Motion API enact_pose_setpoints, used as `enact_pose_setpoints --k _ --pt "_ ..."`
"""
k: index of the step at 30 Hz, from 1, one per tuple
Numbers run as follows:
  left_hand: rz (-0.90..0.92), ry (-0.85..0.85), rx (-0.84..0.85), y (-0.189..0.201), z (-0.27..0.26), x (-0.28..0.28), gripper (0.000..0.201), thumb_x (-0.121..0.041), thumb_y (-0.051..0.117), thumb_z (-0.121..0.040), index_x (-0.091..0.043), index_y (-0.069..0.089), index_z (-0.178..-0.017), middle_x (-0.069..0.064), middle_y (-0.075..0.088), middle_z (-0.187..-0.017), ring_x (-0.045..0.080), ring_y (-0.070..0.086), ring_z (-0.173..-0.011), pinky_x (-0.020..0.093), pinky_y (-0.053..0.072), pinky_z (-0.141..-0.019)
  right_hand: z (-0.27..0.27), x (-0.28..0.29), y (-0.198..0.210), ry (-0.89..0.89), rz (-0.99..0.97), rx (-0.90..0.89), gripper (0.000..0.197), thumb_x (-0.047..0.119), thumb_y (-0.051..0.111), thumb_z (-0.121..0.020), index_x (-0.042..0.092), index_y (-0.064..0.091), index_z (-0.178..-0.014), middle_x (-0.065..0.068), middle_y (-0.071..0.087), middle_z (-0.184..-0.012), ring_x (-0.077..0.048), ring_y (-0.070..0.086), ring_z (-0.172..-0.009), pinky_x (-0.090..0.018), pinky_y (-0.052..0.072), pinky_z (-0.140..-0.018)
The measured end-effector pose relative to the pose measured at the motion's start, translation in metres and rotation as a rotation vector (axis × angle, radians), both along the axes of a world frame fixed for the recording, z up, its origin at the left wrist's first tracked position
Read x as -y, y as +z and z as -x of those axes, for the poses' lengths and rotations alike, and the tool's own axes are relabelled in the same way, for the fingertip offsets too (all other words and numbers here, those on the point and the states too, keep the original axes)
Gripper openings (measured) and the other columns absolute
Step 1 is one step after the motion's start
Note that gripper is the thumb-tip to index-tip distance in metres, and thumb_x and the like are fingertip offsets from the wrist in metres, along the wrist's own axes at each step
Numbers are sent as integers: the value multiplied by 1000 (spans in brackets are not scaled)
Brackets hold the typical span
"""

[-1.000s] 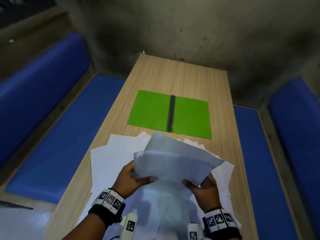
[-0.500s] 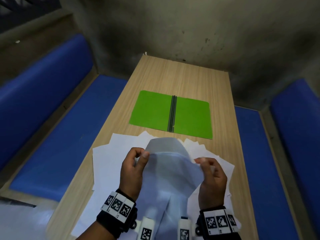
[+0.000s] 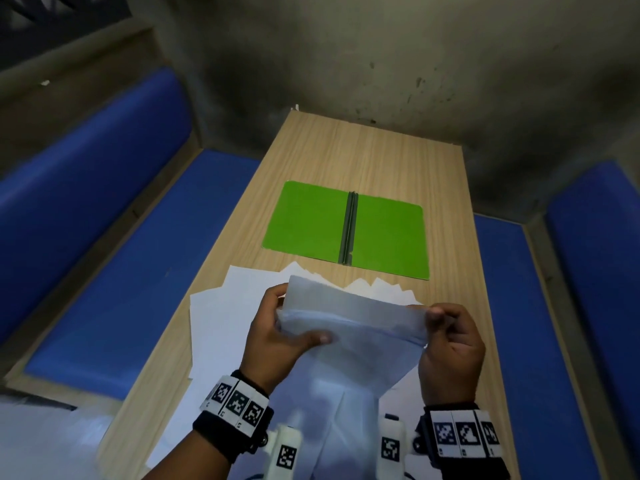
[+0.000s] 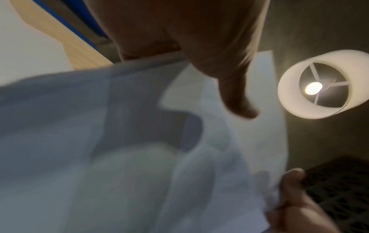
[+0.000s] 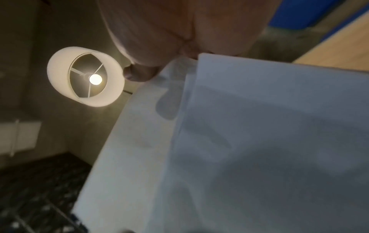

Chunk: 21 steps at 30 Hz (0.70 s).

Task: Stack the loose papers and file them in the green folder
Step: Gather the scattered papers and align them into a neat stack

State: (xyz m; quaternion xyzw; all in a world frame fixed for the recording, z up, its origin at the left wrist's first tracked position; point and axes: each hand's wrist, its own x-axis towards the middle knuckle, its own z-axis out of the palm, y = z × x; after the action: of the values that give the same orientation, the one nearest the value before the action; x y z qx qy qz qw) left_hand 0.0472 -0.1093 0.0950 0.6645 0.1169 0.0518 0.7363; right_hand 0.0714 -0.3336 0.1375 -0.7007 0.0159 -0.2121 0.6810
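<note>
Both hands are holding a small bundle of white sheets point(image 3: 353, 327) up above the near end of the wooden table point(image 3: 374, 157). The left hand point(image 3: 277, 337) is gripping the bundle's left edge, thumb lying across the near face and fingers curled behind it. The right hand point(image 3: 450, 341) is pinching the right edge, its fingers curled around the paper. In the left wrist view the sheets point(image 4: 119, 141) are filling most of the frame, with the left thumb point(image 4: 235, 94) resting over them; in the right wrist view the bundle point(image 5: 259, 141) is showing at least two layered sheets with offset edges.

Under the hands, more loose papers point(image 3: 228, 317) are lying fanned and overlapping on the table, some corners poking out beyond the held bundle. The green folder point(image 3: 311, 223) is lying open and flat farther along the table, just beyond the loose papers, its dark spine clip point(image 3: 348, 230) running down the middle. Blue cushioned benches point(image 3: 138, 258) are flanking the table on both sides. A lit lamp point(image 4: 323, 85) is hanging overhead.
</note>
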Motion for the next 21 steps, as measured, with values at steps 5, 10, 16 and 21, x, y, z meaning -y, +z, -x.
enact_pose_setpoints --k 5,10,16,21 --pt "-76 -23 -43 -25 6 -7 85 1 94 -54 -19 52 -125 1 71 -103 10 71 -91 18 55 -71 -5 8 -5 66 208 -29 30 2 64 -87 29 65 -74 15 67 -73 0 60 -71 -11 48 -70" --pt "-142 -105 -80 -50 9 -13 73 -13 95 -59 -8 59 -122 7 74 -102 21 72 -94 25 59 -74 -4 7 8 -10 165 52 14 9 64 -86 22 66 -79 14 67 -76 -5 62 -75 -18 50 -73" --pt "-157 -129 -45 -55 8 -15 65 4 92 -58 -8 61 -114 8 71 -97 11 70 -86 25 57 -75 -11 0 2 163 352 0 19 3 70 -82 21 68 -79 4 67 -78 -9 63 -78 -20 49 -71" --pt "-214 -187 -82 -61 5 -18 47 -7 92 -63 -15 68 -102 -8 73 -98 11 71 -88 25 56 -77 -10 11 -4 264 298 -101 28 33 72 -80 14 70 -101 3 71 -106 -14 64 -103 -17 49 -85"
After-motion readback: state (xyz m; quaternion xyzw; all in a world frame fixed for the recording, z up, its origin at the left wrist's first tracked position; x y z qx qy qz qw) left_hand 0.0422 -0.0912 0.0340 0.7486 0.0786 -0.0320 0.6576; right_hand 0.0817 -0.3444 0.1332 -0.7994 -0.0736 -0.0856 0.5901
